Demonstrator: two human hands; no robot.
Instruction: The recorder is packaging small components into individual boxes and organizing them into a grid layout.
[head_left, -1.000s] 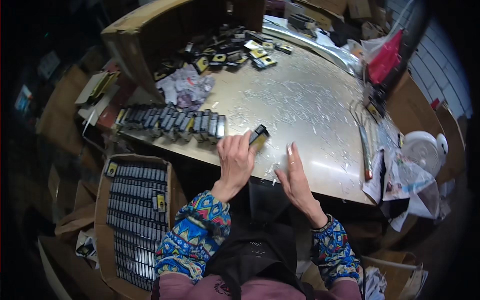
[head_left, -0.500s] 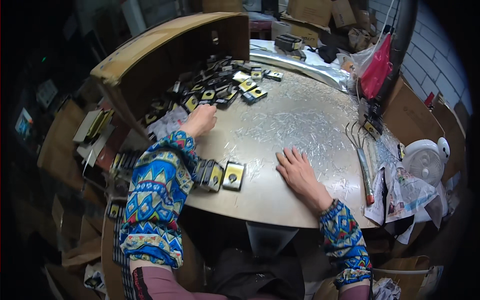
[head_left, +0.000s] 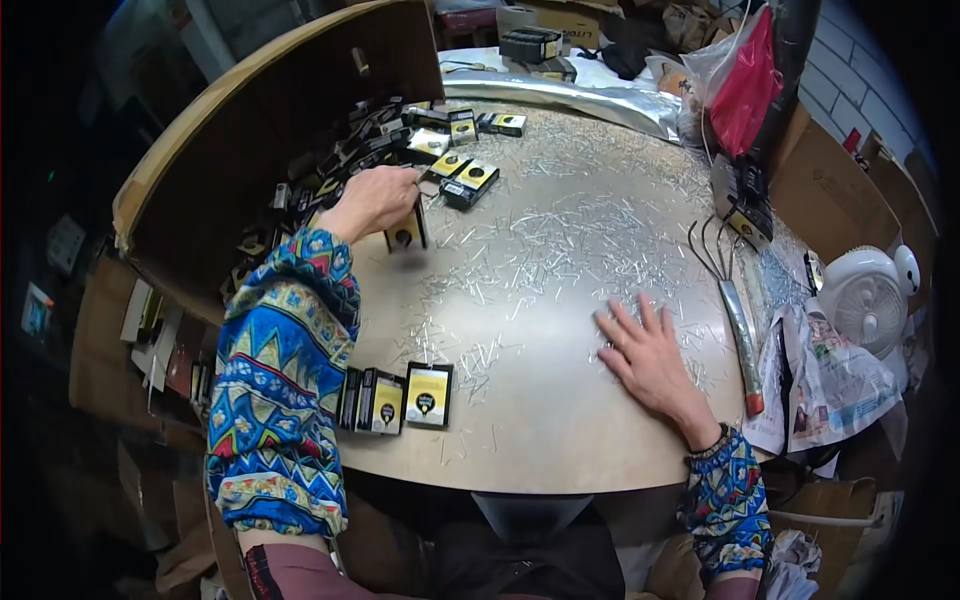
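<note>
My left hand (head_left: 375,200) is closed on a small black-and-yellow box (head_left: 405,232), which hangs over the table beside the heap of similar boxes (head_left: 350,160); the fingertips are partly hidden. Palm down, my right hand (head_left: 650,360) lies on the table with its fingers spread, holding nothing. Many thin, shiny metal pins (head_left: 560,235) are scattered beyond it. Close to the near edge, one box (head_left: 428,395) lies face up. Left of it a row of boxes (head_left: 378,402) stands on edge, partly covered by my left sleeve.
A large open cardboard carton (head_left: 270,90) leans around the heap. At the right lie a small rake (head_left: 738,330) with a red handle end, crumpled newspaper (head_left: 825,380) and a white fan (head_left: 865,300). More wrapped boxes (head_left: 743,200) stand behind the rake; foil (head_left: 570,95) runs along the far edge.
My left hand has drawn a box out from the heap and lifted it. My right hand has shifted slightly right over the table, still spread. The whole view has tilted and moved a little.
</note>
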